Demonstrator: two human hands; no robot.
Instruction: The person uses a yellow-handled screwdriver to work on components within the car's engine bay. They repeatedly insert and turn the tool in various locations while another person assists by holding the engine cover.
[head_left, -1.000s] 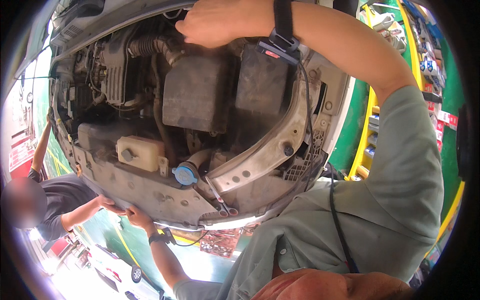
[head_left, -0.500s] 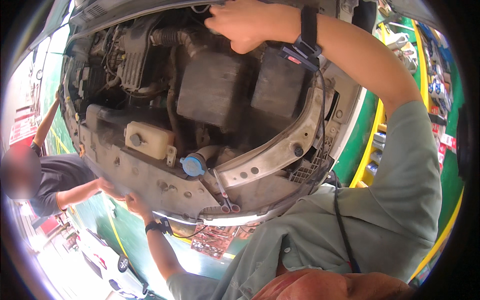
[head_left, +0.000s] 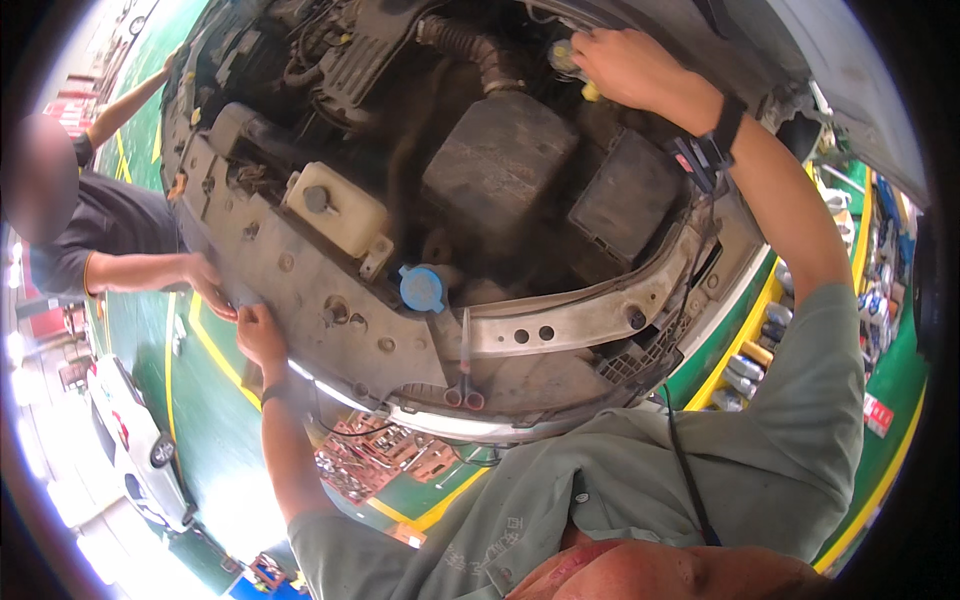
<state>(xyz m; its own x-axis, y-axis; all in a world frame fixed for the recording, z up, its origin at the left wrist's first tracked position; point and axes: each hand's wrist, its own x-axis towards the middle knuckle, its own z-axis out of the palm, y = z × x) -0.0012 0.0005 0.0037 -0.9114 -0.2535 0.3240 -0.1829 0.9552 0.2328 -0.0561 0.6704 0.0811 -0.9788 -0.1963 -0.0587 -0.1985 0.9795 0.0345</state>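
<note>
My right hand (head_left: pixel 632 66) reaches deep into the open engine bay. Its fingers are curled at a small pale, rounded part (head_left: pixel 563 57), with a yellow piece (head_left: pixel 590 93) just below; what they grip is hidden. At the car's front edge, my left hand (head_left: pixel 261 338) is closed against the grey-brown front panel (head_left: pixel 270 255); anything in its fingers cannot be made out. A co-worker's hand (head_left: pixel 208 286) rests on the same edge close by. Scissors (head_left: pixel 465 370) with dark handles lie on the panel below a blue cap (head_left: pixel 422 289).
A cream tank (head_left: pixel 337 208) with a dark cap sits behind the panel. Black box covers (head_left: pixel 500 150) fill the bay's middle. The co-worker (head_left: pixel 120 235) stands at the left. Tools (head_left: pixel 375 460) lie on the floor below the bumper; a yellow-edged rack (head_left: pixel 745 365) stands at the right.
The view has shifted, so the engine bay sits further right and is turned. My right hand now shows beside the pale part and yellow piece. My left hand stays at the front edge.
</note>
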